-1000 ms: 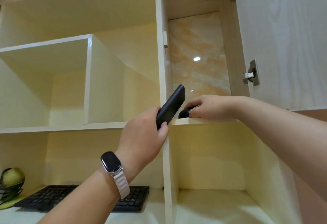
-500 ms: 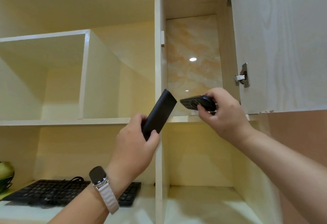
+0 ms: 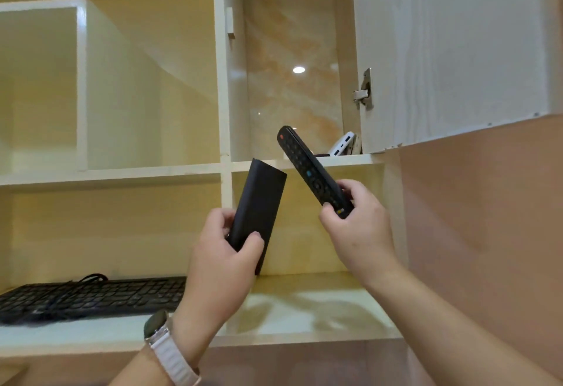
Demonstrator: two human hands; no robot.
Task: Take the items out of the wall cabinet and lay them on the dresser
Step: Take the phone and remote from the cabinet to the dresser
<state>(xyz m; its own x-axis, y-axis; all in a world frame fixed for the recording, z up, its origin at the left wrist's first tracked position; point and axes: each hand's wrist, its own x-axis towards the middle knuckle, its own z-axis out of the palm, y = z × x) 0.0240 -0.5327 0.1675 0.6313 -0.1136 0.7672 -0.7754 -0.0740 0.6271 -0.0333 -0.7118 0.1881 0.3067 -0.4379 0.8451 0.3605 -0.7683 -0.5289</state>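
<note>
My left hand (image 3: 225, 251) grips the lower end of a flat black rectangular device (image 3: 259, 209), held upright in front of the cabinet's lower right compartment. My right hand (image 3: 355, 227) holds a black remote control (image 3: 310, 169) by its lower end, buttons facing me, its red-button tip tilted up to the left. Both are out of the wall cabinet (image 3: 222, 81). A white power bank (image 3: 342, 145) leans inside the upper right compartment, against the right wall on the shelf.
The cabinet door (image 3: 451, 50) stands open at the upper right, with its hinge showing. A black keyboard (image 3: 91, 297) with a cable lies on the lower left shelf. The upper left compartments show nothing inside. A pink wall runs down the right.
My right hand lifted the remote control off the upper right shelf and drew it down and toward me. My left hand lowered the black device. The white power bank has come into sight.
</note>
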